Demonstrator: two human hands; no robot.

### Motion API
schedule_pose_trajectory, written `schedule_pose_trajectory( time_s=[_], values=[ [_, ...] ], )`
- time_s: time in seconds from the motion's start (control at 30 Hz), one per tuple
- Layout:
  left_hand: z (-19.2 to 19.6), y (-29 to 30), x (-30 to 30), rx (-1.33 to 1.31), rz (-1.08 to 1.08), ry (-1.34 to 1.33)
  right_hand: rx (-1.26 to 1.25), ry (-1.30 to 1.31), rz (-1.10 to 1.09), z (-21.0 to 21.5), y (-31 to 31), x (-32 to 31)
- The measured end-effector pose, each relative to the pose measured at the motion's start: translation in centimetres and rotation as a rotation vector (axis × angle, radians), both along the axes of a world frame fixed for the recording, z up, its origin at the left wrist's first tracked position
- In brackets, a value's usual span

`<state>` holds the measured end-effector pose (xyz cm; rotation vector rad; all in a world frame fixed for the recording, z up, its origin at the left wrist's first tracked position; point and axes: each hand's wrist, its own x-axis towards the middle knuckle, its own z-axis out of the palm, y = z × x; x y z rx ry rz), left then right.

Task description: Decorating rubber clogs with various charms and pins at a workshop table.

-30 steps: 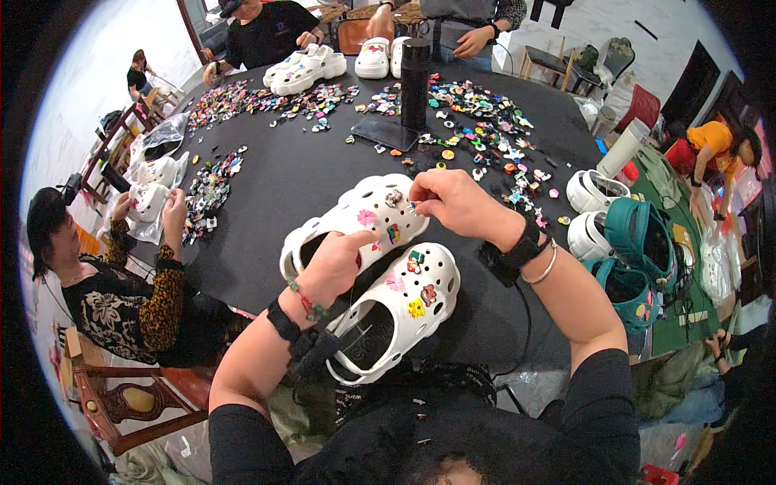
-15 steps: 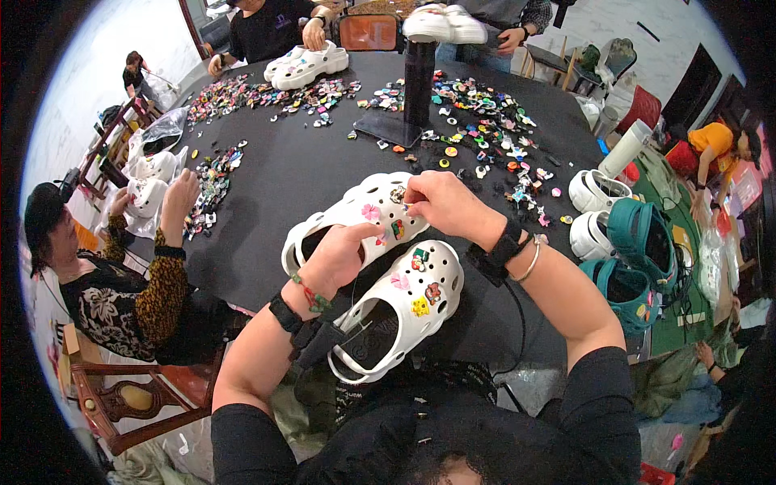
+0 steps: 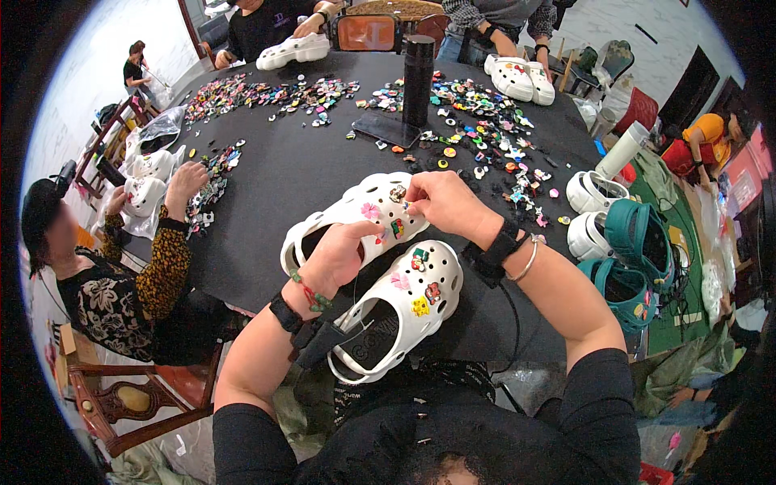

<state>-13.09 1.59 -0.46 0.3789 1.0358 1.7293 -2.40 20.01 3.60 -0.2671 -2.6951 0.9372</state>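
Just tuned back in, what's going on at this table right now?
A person is decorating a pair of white clogs on a black table. The left hand steadies the far clog, while the right hand presses a small charm at its perforated top. The near clog already carries several charms. Loose charms lie scattered beyond, and other people work on white clogs around the table.

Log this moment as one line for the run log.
left hand: steadies far white clog | right hand: pinches small charm at its top | near white clog: beside it, untouched
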Motion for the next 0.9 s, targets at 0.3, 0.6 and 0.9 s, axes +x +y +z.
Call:
schedule_pose_trajectory(
  time_s=[0.3, 0.6, 0.9],
  values=[
    [0.0, 0.2, 0.0, 0.033, -0.009, -0.064, -0.043, 0.007, 0.031, 0.0, 0.4, -0.2],
    [-0.1, 0.1, 0.1, 0.008, 0.012, -0.024, 0.136, -0.065, -0.046, 0.9, -0.9, -0.4],
    [-0.1, 0.1, -0.2, 0.005, -0.021, 0.000, 0.322, -0.078, -0.021, 0.5, -0.5, -1.5]
  ],
)
